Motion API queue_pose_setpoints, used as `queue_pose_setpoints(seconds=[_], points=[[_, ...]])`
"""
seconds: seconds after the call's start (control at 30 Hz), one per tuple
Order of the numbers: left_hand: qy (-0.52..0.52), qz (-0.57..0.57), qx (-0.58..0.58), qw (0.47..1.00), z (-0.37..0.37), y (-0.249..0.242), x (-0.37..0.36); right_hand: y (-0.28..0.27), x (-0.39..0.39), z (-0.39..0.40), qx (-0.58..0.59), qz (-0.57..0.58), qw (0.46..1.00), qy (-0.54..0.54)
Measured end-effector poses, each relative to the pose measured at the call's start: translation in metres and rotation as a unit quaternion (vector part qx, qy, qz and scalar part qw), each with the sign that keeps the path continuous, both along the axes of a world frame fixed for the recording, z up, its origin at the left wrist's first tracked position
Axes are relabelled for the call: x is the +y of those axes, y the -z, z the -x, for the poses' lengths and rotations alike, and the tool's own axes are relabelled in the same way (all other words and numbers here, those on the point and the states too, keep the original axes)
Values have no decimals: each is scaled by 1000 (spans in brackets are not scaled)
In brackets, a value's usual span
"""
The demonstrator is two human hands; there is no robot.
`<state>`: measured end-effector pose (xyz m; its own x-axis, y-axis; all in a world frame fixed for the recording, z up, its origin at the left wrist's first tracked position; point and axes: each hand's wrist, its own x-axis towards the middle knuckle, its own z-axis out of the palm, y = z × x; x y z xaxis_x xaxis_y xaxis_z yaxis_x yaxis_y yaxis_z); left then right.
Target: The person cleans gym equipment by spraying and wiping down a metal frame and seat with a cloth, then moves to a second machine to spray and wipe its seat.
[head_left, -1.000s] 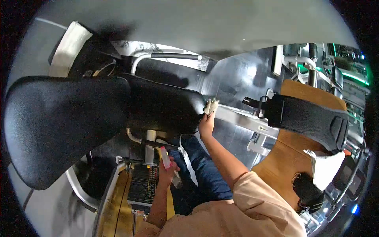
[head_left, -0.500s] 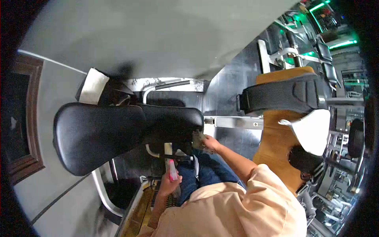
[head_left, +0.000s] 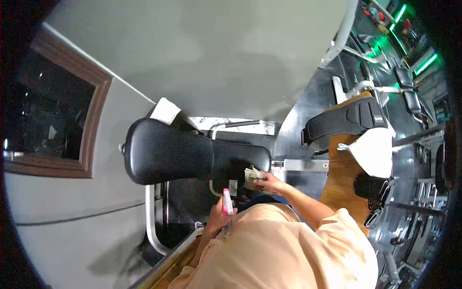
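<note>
A black padded gym bench (head_left: 168,153) stretches across the middle, its two pads meeting end to end. My right hand (head_left: 270,183) is closed on a crumpled greyish cloth (head_left: 251,177), which lies against the near edge of the smaller pad (head_left: 240,158). Lower and to the left, my left hand (head_left: 219,217) is wrapped round a small spray bottle (head_left: 227,202) with a pink top and a pale body. The bottle is upright, apart from the bench, and partly hidden by the fingers.
A black weight belt (head_left: 344,118) and a white cloth-like item (head_left: 373,153) lie on a brown wooden surface (head_left: 337,185) at right. A grey wall (head_left: 231,62) stands behind the bench. White metal tubing (head_left: 153,221) runs below it, and a brown-framed window (head_left: 98,130) is at left.
The view has turned and shifted, so the bench sits further right. My right hand with the cloth has moved onto the pad's near side. The left hand still holds the bottle.
</note>
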<state>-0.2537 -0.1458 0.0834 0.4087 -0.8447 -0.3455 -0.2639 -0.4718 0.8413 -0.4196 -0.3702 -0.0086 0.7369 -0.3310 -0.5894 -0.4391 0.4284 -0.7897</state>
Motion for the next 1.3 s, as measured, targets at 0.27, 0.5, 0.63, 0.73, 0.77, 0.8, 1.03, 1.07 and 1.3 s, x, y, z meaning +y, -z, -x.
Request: queue_pose_setpoints(seconds=[0.27,0.5,0.63,0.73,0.77,0.8,1.03,1.07,1.3], points=[[-90,125,89,984,-10,-8,4,-22,-2,0,185,143,972,10],[-72,120,18,990,-16,-43,4,59,-12,-10,186,99,971,114],[-59,112,-72,989,-21,-20,27,29,-13,-27,77,5,979,189],[-46,137,-124,982,-18,-17,36,16,-22,-32,70,-12,981,181],[-65,127,-92,986,-16,-11,43,13,-25,-34,62,-34,976,207],[-83,115,-59,988,-15,-10,48,17,-27,-32,46,-23,973,223],[-55,74,-120,988,-12,-21,47,105,-17,41,315,221,923,5],[-51,73,-119,989,-12,-19,42,100,-10,51,299,210,931,-1],[30,74,-275,958,-33,26,-32,73,25,109,261,156,953,0]])
